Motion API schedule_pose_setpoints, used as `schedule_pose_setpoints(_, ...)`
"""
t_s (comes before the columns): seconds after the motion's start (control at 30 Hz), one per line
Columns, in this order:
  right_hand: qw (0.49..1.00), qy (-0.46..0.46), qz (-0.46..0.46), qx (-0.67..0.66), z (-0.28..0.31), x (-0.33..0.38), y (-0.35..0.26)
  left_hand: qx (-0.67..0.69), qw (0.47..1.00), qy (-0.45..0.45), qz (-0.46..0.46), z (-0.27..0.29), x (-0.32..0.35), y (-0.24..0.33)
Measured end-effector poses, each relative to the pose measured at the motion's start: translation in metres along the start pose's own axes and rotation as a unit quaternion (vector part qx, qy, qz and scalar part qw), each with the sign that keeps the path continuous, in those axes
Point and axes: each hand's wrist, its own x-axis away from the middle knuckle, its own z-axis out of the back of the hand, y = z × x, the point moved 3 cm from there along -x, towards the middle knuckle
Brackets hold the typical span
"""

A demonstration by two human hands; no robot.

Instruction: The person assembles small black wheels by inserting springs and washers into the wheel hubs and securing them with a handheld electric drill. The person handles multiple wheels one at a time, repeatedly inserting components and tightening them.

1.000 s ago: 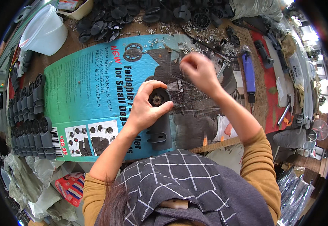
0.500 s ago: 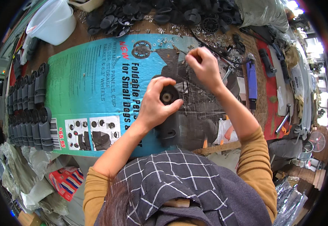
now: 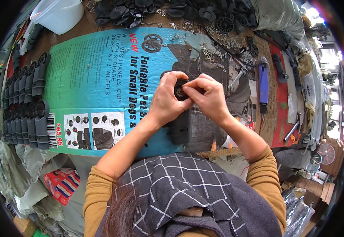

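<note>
My left hand [image 3: 165,99] is wrapped round the round end of a dark plastic fitting [image 3: 179,132]. The fitting's long body lies on the printed cardboard, pointing toward me. In the middle of its round end shows a metal-rimmed hub [image 3: 179,92]. My right hand [image 3: 210,97] has thumb and forefinger pinched together right at that hub. Anything between those fingertips is too small or hidden to name. Small washers [image 3: 211,53] lie scattered beyond my hands, by a heap of metal bits.
Similar grey fittings [image 3: 42,122] stand in two rows at the left. Black round plastic parts [image 3: 128,12] are heaped along the back, beside a white bucket [image 3: 59,17]. A wrench [image 3: 238,77], a purple-handled tool [image 3: 263,85] and a black cable lie on the right.
My right hand has come from the scattered washers down and left to the fitting's hub, its fingers pinched throughout. My left hand has stayed on the fitting.
</note>
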Motion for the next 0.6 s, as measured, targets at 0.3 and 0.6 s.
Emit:
schedule_pose_setpoints(0.3,0.941,0.13,0.147,0.276,-0.001,-0.141,0.072,-0.001,1.0,-0.003,-0.009,0.002,-0.001,0.002)
schedule_pose_setpoints(0.6,0.997,0.012,-0.077,0.023,0.007,-0.124,0.056,-0.038,0.997,0.032,-0.055,0.003,0.006,0.005)
